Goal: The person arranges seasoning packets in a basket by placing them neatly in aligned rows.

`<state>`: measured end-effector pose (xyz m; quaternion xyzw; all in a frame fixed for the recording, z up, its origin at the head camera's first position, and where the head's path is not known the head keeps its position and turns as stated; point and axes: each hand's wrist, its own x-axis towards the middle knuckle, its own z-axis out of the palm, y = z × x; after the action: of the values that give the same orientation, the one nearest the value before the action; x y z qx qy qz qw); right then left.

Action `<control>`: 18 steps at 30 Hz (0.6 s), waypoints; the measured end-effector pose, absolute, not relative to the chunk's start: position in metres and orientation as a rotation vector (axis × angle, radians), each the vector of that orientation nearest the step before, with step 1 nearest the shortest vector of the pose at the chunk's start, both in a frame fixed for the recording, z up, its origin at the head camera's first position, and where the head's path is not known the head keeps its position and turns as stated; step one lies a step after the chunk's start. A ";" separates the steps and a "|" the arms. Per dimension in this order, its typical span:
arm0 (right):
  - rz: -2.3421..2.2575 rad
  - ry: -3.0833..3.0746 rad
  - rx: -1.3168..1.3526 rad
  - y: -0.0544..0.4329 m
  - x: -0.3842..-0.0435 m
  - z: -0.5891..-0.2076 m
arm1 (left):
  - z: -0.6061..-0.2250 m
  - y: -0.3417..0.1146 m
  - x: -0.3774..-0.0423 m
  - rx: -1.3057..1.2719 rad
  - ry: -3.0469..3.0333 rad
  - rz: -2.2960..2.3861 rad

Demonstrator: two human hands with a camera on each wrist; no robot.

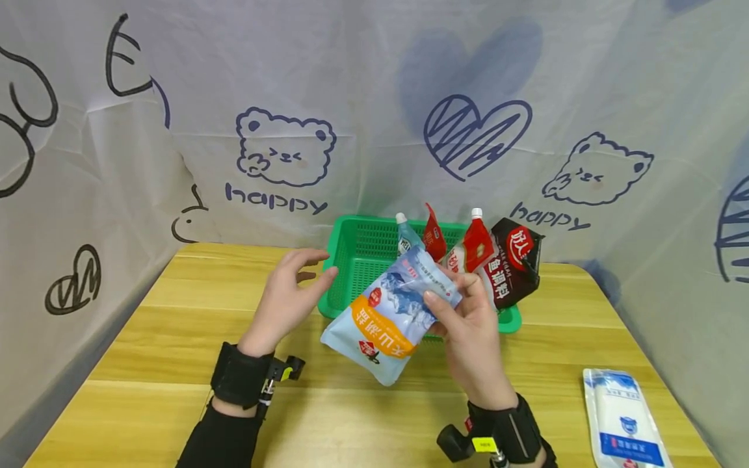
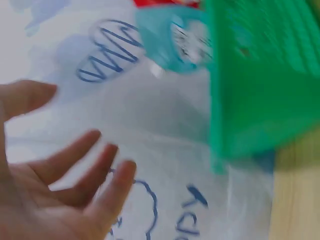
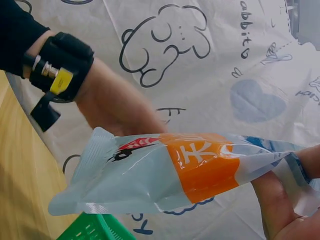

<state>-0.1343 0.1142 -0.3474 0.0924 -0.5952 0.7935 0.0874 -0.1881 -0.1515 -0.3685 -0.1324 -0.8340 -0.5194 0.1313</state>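
My right hand (image 1: 471, 331) pinches one end of a light-blue and orange salt bag (image 1: 386, 318), thumb on its printed face. The bag hangs tilted in front of the green basket (image 1: 330, 292), covering part of it. In the right wrist view the salt bag (image 3: 150, 175) appears edge-on, gripped at its narrow end by thumb and fingers (image 3: 275, 205). My left hand (image 1: 289, 292) is beside the basket's left edge, fingers spread and holding nothing. In the left wrist view the left hand (image 2: 65, 190) is apart from the basket's wall (image 2: 260, 115).
In the basket stand a teal spouted pouch (image 1: 406, 235), a red packet (image 1: 433, 239), a red pouch with white cap (image 1: 476, 244) and a dark seasoning packet (image 1: 515, 263). A white and blue bag (image 1: 626, 419) lies at the table's right. A drawn-on cloth (image 1: 374, 97) hangs behind.
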 end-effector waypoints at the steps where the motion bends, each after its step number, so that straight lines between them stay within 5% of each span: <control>1: 2.362 -1.767 0.282 0.115 -0.134 -0.347 | -0.366 -0.151 -0.186 -0.452 -2.393 -1.556; 10: 2.372 -1.672 0.382 0.121 -0.136 -0.346 | -0.358 -0.141 -0.176 -0.999 -2.523 -1.856; 18: 2.377 -1.684 0.368 0.123 -0.136 -0.345 | -0.368 -0.130 -0.179 -1.150 -2.577 -2.067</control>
<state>-0.1362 0.1230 -0.3453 0.1248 -0.5704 0.8054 0.1025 -0.1789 -0.1302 -0.3681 -0.3235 -0.7251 -0.5816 -0.1771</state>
